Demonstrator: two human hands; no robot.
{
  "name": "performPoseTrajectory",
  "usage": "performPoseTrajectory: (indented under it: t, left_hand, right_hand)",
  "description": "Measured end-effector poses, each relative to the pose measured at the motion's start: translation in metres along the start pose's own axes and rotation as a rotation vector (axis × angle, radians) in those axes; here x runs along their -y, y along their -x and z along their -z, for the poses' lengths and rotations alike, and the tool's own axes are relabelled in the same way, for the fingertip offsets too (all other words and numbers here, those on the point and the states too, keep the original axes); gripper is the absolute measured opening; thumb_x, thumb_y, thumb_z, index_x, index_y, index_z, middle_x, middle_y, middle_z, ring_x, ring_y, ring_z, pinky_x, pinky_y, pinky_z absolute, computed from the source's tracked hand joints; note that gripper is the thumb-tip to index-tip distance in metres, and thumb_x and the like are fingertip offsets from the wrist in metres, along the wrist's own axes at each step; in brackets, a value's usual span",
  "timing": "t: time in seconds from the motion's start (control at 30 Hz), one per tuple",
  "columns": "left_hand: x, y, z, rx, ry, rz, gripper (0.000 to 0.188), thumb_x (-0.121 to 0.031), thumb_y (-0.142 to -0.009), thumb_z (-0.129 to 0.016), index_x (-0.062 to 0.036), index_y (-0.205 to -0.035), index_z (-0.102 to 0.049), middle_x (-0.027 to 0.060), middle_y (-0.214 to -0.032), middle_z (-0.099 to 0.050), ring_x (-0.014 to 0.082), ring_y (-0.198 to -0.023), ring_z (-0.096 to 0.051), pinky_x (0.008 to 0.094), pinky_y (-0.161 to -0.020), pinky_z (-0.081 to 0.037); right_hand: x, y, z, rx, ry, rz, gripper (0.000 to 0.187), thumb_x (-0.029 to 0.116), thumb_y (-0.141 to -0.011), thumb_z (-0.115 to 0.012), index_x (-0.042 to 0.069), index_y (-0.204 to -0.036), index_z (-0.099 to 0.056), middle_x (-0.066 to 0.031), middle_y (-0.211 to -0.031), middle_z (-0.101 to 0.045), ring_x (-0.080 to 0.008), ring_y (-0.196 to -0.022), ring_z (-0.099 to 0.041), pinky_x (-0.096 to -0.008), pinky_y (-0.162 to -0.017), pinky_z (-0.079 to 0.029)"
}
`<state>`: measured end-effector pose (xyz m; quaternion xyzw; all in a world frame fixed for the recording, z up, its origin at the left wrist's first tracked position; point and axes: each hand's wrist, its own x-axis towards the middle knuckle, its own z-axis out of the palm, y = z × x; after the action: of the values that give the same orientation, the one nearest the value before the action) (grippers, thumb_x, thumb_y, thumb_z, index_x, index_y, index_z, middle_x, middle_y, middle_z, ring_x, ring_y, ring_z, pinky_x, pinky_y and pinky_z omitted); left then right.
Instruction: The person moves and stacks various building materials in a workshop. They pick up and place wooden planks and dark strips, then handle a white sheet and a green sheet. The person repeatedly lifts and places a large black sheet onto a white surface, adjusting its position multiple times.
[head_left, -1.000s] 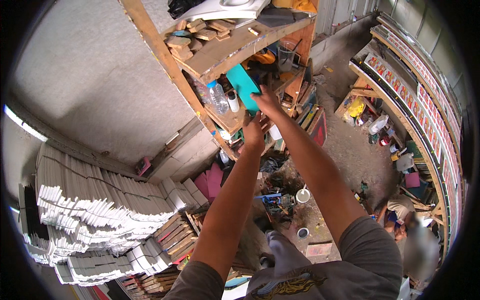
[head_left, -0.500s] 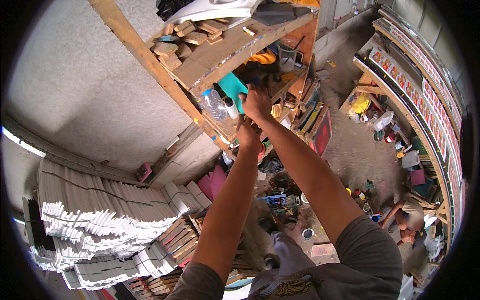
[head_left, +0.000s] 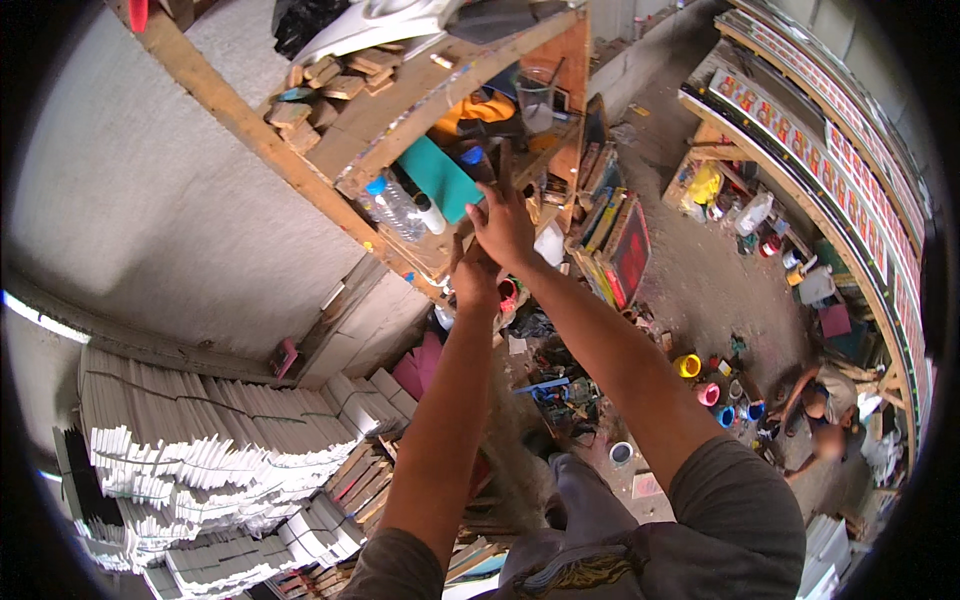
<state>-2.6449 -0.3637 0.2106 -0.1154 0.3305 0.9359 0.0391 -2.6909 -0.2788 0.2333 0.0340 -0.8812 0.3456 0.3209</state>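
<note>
My right hand (head_left: pixel 506 232) reaches into a wooden shelf unit, fingers apart, with nothing visible in its grasp. Its fingertips are at the right edge of a flat teal sheet (head_left: pixel 440 178); I cannot tell whether they touch it. My left hand (head_left: pixel 473 278) is just below and to the left, near the front edge of the shelf, its fingers partly spread. Left of the sheet are a clear plastic bottle (head_left: pixel 396 212) with a blue cap and a small white bottle (head_left: pixel 430 215) with a dark top. A blue-lidded container (head_left: pixel 474 160) shows behind the sheet.
Wood offcuts (head_left: pixel 340 85) lie on the upper shelf (head_left: pixel 375 130). Framed screens (head_left: pixel 625 250) lean right of the unit. Bundled white sheets (head_left: pixel 210 410) are stacked at left. Open paint pots (head_left: pixel 687 366) stand on the floor near another person (head_left: pixel 830 395). A long table (head_left: pixel 800 150) holds printed sheets.
The view has shifted, and the shelf appears further left. My right fingers have spread, and more of the teal sheet and the blue-lidded container show. The other person bends lower.
</note>
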Motion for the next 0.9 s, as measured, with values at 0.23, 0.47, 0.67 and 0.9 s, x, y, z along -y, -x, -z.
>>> performPoseTrajectory:
  t: [0.23, 0.47, 0.67, 0.9]
  left_hand:
    - [0.035, 0.114, 0.055, -0.012, -0.572, 0.112, 0.035, -0.026, -0.105, -0.060, -0.0043, -0.132, -0.064, 0.0049, -0.104, -0.068, 0.0141, -0.081, -0.065, 0.0279, -0.069, -0.052]
    - [0.133, 0.319, 0.105, 0.008, -0.830, 0.476, 0.030, -0.028, -0.109, -0.054, -0.0030, -0.120, -0.067, 0.0034, -0.092, -0.065, 0.0104, -0.075, -0.061, 0.0304, -0.065, -0.052]
    - [0.203, 0.456, 0.139, 0.280, -0.932, 0.753, 0.027, -0.031, -0.109, -0.055, -0.0049, -0.106, -0.063, 0.0008, -0.086, -0.062, 0.0099, -0.070, -0.058, 0.0270, -0.058, -0.045]
    - [0.290, 0.612, 0.135, 0.585, -1.079, 1.004, 0.031, -0.036, -0.106, -0.061, -0.0055, -0.103, -0.063, 0.0016, -0.082, -0.062, 0.0095, -0.064, -0.057, 0.0240, -0.056, -0.040]
  right_hand:
    - [0.003, 0.173, 0.073, -0.004, -0.216, -0.149, 0.025, 0.016, -0.097, -0.067, 0.004, -0.119, -0.065, -0.0196, -0.113, -0.064, -0.0413, -0.107, -0.060, -0.0499, -0.088, -0.049]
    - [-0.010, 0.405, 0.190, 0.178, -0.130, -0.541, 0.030, 0.020, -0.100, -0.064, 0.004, -0.125, -0.065, -0.0181, -0.112, -0.064, -0.0387, -0.104, -0.063, -0.0482, -0.090, -0.050]
    - [0.018, 0.549, 0.314, 0.052, -0.080, -0.843, 0.028, 0.023, -0.099, -0.063, 0.005, -0.119, -0.067, -0.0204, -0.113, -0.065, -0.0404, -0.108, -0.063, -0.0497, -0.091, -0.050]
    - [0.021, 0.717, 0.433, -0.164, 0.117, -1.149, 0.032, 0.027, -0.098, -0.061, 0.005, -0.122, -0.068, -0.0185, -0.120, -0.066, -0.0388, -0.111, -0.065, -0.0479, -0.095, -0.052]
